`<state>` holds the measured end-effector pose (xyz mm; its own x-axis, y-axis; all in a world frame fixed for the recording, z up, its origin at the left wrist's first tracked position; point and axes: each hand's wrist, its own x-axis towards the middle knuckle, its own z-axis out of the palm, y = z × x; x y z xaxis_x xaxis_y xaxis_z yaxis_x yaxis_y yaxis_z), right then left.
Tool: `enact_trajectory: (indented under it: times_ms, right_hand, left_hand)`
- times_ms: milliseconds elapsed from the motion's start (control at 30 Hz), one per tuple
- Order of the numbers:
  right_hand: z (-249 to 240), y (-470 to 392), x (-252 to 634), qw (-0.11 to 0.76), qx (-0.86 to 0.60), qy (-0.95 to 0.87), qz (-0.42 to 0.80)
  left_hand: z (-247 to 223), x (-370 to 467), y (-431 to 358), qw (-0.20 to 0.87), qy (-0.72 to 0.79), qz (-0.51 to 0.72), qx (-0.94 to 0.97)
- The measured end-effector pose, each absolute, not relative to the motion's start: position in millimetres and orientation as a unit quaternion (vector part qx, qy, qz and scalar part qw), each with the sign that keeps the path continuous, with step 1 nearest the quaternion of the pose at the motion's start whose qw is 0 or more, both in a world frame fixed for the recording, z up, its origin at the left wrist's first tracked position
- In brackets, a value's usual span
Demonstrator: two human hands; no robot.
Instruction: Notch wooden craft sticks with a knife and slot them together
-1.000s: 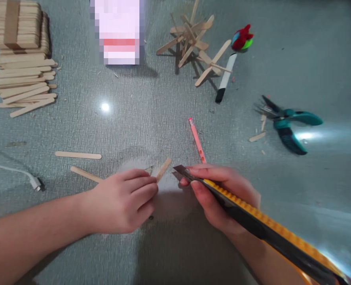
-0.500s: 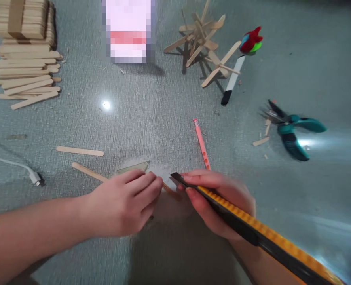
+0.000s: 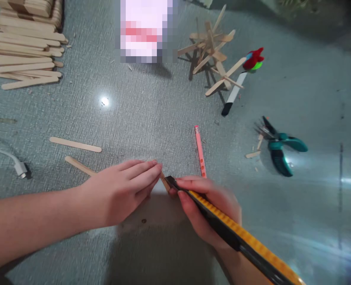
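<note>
My right hand (image 3: 207, 206) is closed around a yellow and black utility knife (image 3: 240, 237). Its dark blade points left and lies against the short end of a wooden craft stick (image 3: 165, 183). Fingers pressed together, my left hand (image 3: 130, 190) grips that stick; most of it is hidden under the hand. One more craft stick (image 3: 78, 165) pokes out behind the left wrist, and a loose one (image 3: 76, 144) lies just beyond it. Above my right hand rests a pink pencil (image 3: 200, 150).
Stacked craft sticks (image 3: 27, 51) fill the upper left. A stick structure (image 3: 211, 47), a white marker (image 3: 235, 93) and a red clip-like object (image 3: 255, 58) sit at the upper right. Teal-handled pliers (image 3: 280, 142) lie right, near wood scraps (image 3: 253, 154). A white cable (image 3: 18, 166) is at left.
The knife blade has come left against the craft stick. My left fingers have straightened and closed over the stick, whose end now tilts more steeply. The whole view has shifted and turned slightly.
</note>
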<state>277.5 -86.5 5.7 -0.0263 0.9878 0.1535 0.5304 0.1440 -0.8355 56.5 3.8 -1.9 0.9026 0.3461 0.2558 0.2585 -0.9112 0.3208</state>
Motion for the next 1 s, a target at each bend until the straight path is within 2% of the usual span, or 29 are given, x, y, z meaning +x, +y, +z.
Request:
enact_trajectory:
  times_ms: [300,1000]
  right_hand:
    - [6.8,-84.7,277.0,0.346,-0.59,-0.687,0.248]
    - [7.7,-83.2,277.3,0.334,-0.584,-0.702,0.233]
  left_hand:
    - [-5.4,54.0,0.7,0.123,0.155,0.134,0.971]
    - [-4.2,56.3,3.2,0.12,0.155,0.151,0.969]
